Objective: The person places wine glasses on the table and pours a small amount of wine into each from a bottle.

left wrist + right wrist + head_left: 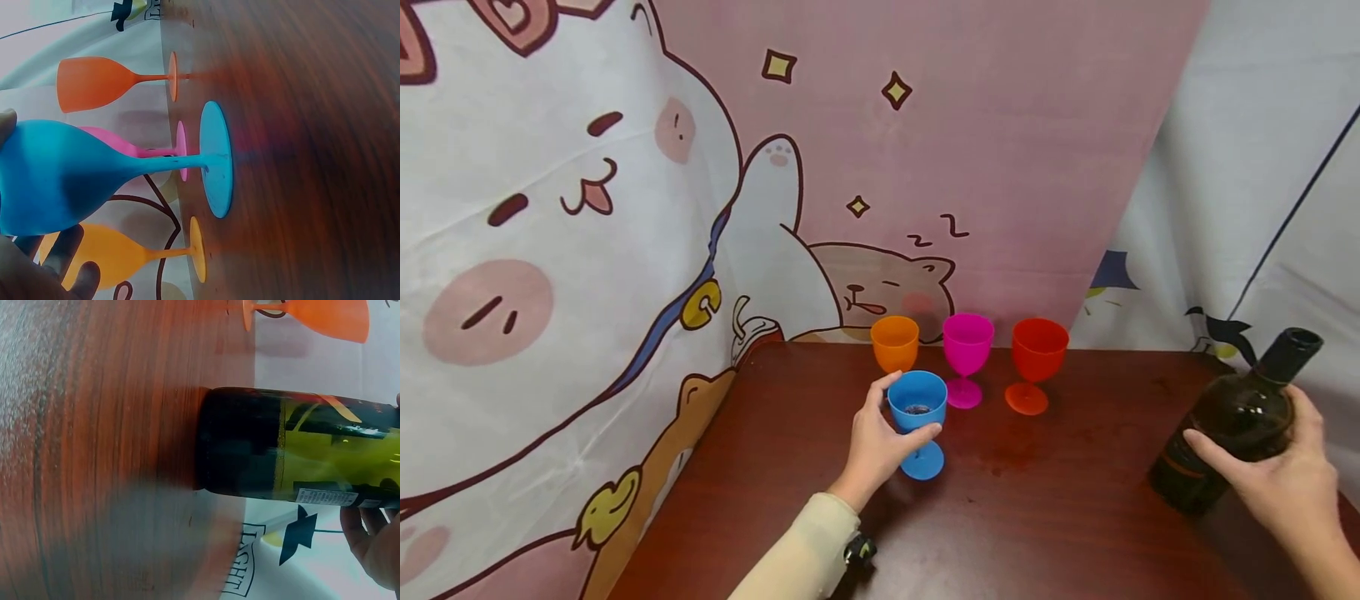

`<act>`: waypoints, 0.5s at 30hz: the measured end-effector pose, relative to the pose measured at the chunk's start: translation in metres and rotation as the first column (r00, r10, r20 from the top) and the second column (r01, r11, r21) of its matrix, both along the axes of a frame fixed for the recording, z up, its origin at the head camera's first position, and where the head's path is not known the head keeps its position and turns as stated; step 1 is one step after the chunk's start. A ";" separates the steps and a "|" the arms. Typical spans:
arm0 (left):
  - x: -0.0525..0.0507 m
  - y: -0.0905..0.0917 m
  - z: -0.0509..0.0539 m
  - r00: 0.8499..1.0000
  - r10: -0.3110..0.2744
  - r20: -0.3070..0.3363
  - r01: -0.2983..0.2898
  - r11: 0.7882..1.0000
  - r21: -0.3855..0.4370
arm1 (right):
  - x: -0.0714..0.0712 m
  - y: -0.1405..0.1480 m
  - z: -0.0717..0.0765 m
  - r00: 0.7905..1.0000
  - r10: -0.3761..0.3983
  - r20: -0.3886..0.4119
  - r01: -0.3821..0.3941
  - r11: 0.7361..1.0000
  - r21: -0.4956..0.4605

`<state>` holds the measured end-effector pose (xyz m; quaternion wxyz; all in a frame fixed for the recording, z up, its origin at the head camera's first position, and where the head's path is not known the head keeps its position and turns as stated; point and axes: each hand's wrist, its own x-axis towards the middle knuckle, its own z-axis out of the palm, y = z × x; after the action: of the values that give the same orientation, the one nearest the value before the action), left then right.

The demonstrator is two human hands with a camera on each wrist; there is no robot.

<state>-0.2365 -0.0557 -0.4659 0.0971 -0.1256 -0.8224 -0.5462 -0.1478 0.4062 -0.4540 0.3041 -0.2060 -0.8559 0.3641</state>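
My left hand [883, 437] holds a blue plastic goblet [917, 398] by its bowl, thumb on the near side and fingers on the far side. A little dark liquid shows inside it. In the left wrist view the blue goblet [62, 172] is upright over the table; whether its foot touches the wood, I cannot tell. At the right, my right hand [1288, 479] grips a dark wine bottle [1232, 417] around its body. The right wrist view shows the bottle [244, 444] with its base at the tabletop and a label on its side.
Behind the blue goblet, orange [895, 343], magenta [967, 343] and red [1039, 350] goblets stand in a row near the back edge of the brown table [1037, 517]. A cartoon-printed cloth [1000, 167] hangs behind and along the left side.
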 end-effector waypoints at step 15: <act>-0.001 -0.013 0.008 0.998 0.069 -0.011 -0.070 0.997 -0.027 | -0.001 -0.002 -0.003 1.000 -0.009 0.002 0.009 0.998 -0.057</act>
<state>-0.2371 -0.0686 -0.4584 0.1183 -0.1009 -0.8332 -0.5306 -0.1488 0.4045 -0.4569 0.2992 -0.2188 -0.8444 0.3869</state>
